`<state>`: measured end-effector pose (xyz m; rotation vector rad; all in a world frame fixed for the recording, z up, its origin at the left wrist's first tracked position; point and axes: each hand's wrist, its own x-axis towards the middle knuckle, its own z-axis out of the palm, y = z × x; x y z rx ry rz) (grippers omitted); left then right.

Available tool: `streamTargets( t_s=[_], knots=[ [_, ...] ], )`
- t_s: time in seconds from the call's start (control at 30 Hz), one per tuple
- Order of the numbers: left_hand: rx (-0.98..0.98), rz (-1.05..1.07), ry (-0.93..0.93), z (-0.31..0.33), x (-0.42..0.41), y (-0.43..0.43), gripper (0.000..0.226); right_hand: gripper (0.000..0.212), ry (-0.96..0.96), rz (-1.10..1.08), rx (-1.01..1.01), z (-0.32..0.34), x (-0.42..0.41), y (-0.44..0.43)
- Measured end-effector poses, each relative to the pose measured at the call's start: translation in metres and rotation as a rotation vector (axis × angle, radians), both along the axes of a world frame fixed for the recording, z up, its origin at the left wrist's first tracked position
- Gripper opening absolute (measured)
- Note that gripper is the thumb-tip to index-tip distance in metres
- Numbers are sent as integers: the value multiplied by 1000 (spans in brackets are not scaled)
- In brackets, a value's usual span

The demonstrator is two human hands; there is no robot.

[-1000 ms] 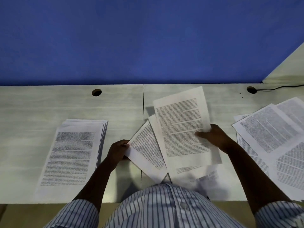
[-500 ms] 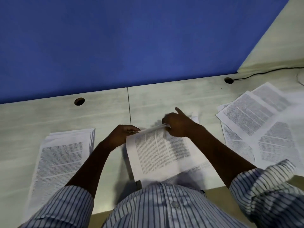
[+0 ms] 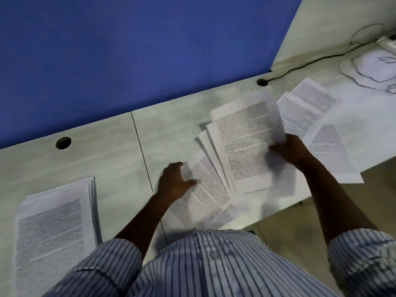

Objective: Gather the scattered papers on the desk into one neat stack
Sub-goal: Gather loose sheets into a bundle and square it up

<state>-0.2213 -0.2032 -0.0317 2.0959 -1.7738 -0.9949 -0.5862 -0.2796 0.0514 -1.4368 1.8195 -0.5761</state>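
A fanned bunch of printed sheets [image 3: 242, 144] lies in front of me on the pale desk [image 3: 102, 159]. My right hand [image 3: 289, 150] grips the top sheet at its right edge, the sheet's far end curling up. My left hand [image 3: 174, 182] pinches the near-left corner of the lowest sheet [image 3: 203, 198] of the fan. A gathered stack of papers [image 3: 53, 228] rests at the left front of the desk, apart from both hands. More loose sheets [image 3: 317, 116] overlap on the right, beyond my right hand.
A blue partition [image 3: 139, 50] backs the desk. Two cable holes [image 3: 63, 142] [image 3: 261, 82] sit near it, a black cable [image 3: 304, 65] running from the right one toward coiled wires [image 3: 372, 67]. The desk's front edge ends at right, floor [image 3: 300, 221] below.
The view has swung right and tilted. My right hand moved from the top of the sheets to the right side and now holds a sheet; the bunch is fanned out again.
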Motion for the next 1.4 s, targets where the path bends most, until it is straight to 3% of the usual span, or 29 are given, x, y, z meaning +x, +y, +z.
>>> streamTargets(
  t_s=[0.1, 0.27, 0.37, 0.53, 0.83, 1.03, 1.1, 1.17, 1.23, 1.3, 1.4],
  knots=[
    [-5, -172, -242, -12, -18, 9, 119, 10, -251, -271, 172, -27, -23, 43],
    [-39, -175, -357, -15, -17, -1, 115, 12, -342, -541, 324, -68, -16, 104],
    [-15, -136, -390, -13, -18, -8, 109, 12, -210, -669, 282, -97, 8, 132],
    [-11, -84, -358, -12, -13, -16, 93, 14, -102, -586, 185, -107, 53, 148],
    [-16, -27, -264, -16, -3, -4, 77, 27, -82, -546, 236, -110, 112, 178],
    [31, 0, -152, -17, -9, 6, 49, 24, 29, -532, 136, -117, 133, 209],
    [39, -64, -101, -16, -13, 9, 47, 31, -108, -667, 165, -118, 129, 219],
    [50, -137, -53, -17, -17, 14, 46, 33, -413, -838, 223, -118, 125, 229],
    [90, -201, 9, -17, -24, 18, 47, 25, -666, -892, 228, -117, 121, 237],
    [189, -275, 108, -17, -28, 24, 50, 34, -857, -930, 203, -119, 117, 246],
    [424, -220, 416, -18, -23, 32, 35, 40, -845, -870, 204, -113, 112, 254]
  ],
)
